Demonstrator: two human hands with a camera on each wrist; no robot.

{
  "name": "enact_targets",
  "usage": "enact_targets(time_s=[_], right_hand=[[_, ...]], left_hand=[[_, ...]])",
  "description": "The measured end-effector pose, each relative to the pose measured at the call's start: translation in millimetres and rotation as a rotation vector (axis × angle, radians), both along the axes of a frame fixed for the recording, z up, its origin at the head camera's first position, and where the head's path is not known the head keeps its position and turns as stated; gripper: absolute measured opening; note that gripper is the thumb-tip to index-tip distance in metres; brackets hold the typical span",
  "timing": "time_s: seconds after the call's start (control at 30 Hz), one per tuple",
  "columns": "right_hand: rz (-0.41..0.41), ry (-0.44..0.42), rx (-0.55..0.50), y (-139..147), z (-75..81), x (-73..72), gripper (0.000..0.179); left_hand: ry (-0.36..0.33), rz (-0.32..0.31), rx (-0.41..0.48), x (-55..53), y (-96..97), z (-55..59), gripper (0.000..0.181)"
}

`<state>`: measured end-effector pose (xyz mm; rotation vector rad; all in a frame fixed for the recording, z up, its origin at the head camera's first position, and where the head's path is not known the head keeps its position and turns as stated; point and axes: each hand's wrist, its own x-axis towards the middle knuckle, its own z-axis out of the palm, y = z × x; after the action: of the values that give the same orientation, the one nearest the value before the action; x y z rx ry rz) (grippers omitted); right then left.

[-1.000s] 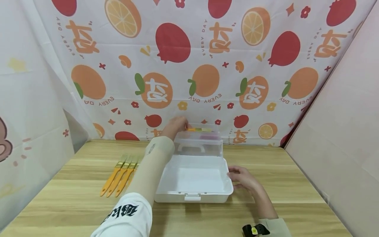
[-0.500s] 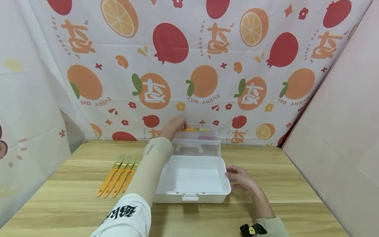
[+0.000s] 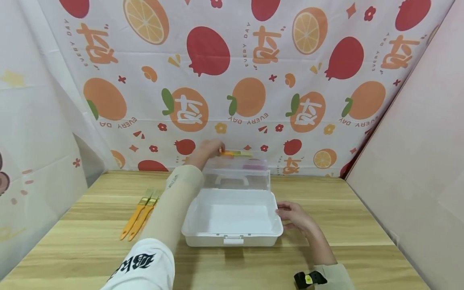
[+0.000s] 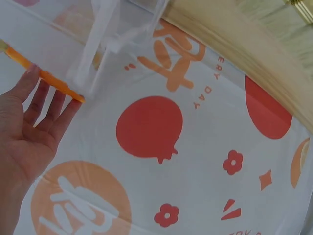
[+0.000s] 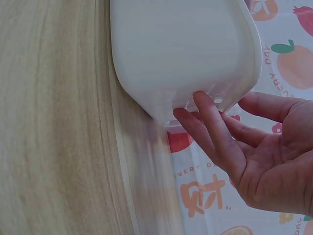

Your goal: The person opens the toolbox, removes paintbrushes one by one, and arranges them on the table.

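Note:
At the back of the table, my left hand (image 3: 212, 147) pinches a paintbrush (image 3: 237, 153) by its orange handle, bristles pointing right. The brush lies level along the top edge of the clear lid (image 3: 232, 182), which stands raised behind the white plastic box (image 3: 203, 241). In the left wrist view, the orange handle (image 4: 59, 85) runs along my fingertips, close to the lid. My right hand (image 3: 295, 215) holds the box's right side; in the right wrist view its fingers lie against the outer wall (image 5: 181, 54) with the thumb by the rim. The box interior is bare.
Several orange-handled paintbrushes (image 3: 137, 217) lie side by side left of the box, partly covered by my left sleeve (image 3: 170, 209). A fruit-printed cloth (image 3: 246, 60) hangs behind the wooden table (image 3: 344, 225), with pale cloth walls at both sides.
My left hand has risen slightly and shifted left with the paintbrush. The left sleeve now covers more of the brushes on the table. My right hand keeps its place on the box.

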<state>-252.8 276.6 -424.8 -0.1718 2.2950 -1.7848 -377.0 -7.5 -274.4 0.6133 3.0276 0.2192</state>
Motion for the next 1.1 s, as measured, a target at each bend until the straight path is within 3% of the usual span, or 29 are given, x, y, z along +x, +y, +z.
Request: enact_targets(time_s=[0.03, 0.07, 0.13, 0.23, 0.3, 0.53, 0.83, 0.93, 1.1], right_hand=[[-0.001, -0.002, 0.001, 0, 0.3, -0.2, 0.043], [-0.001, -0.003, 0.0, 0, 0.4, -0.5, 0.043], [0.0, -0.005, 0.001, -1, 0.8, -0.9, 0.043], [-0.009, -0.009, 0.001, -1, 1.1, -1.2, 0.043], [-0.016, -0.012, 0.004, -1, 1.5, -1.2, 0.043], [-0.007, -0.008, 0.008, -2, 3.1, -1.3, 0.044], [0.002, -0.003, 0.014, -1, 2.9, 1.8, 0.043], [0.006, -0.005, 0.012, 0, 2.4, 1.8, 0.043], [-0.009, -0.019, 0.002, -1, 2.3, 0.9, 0.042]], left_hand=[[-0.009, -0.024, 0.029, 2.7, -8.1, 2.3, 0.022], [-0.012, -0.04, 0.048, -1.7, -12.9, 0.8, 0.022], [0.003, -0.095, 0.072, -21.5, -24.0, -10.2, 0.022], [0.009, -0.102, 0.063, -44.3, -27.1, -20.7, 0.023], [0.026, -0.109, 0.028, -48.1, -26.6, -21.2, 0.023], [0.063, -0.093, -0.037, -41.0, -24.1, -14.1, 0.026], [0.072, -0.065, 0.012, -19.7, -24.0, -7.8, 0.027], [0.084, -0.068, 0.02, -15.5, -24.7, -6.9, 0.026], [0.139, -0.132, -0.03, -14.0, -28.9, -6.4, 0.026]])
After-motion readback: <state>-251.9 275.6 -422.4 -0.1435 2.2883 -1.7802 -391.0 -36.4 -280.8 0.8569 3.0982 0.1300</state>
